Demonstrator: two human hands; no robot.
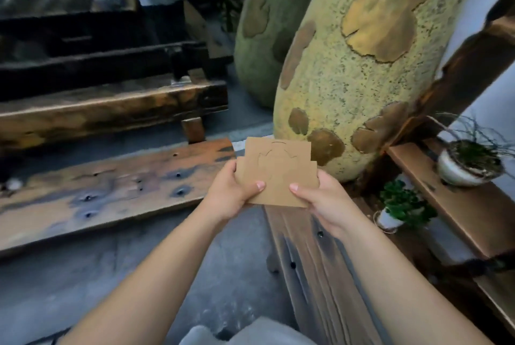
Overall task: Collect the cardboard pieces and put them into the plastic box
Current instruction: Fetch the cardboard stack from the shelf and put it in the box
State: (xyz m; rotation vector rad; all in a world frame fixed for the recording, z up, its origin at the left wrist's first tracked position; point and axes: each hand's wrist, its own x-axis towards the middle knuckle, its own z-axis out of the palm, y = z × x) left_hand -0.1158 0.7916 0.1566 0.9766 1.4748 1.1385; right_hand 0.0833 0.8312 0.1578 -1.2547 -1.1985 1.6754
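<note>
Both hands (231, 194) (320, 199) gripping cardboard pieces (278, 174), fingers curled

Grey floor (69, 283) carries scorched planks (111, 191), seemingly loose.

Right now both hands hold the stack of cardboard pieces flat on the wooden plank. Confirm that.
Not quite. The head view shows the left hand and right hand gripping the stack of cardboard pieces in the air, above the floor and the end of the wooden plank, not lying on it.
</note>
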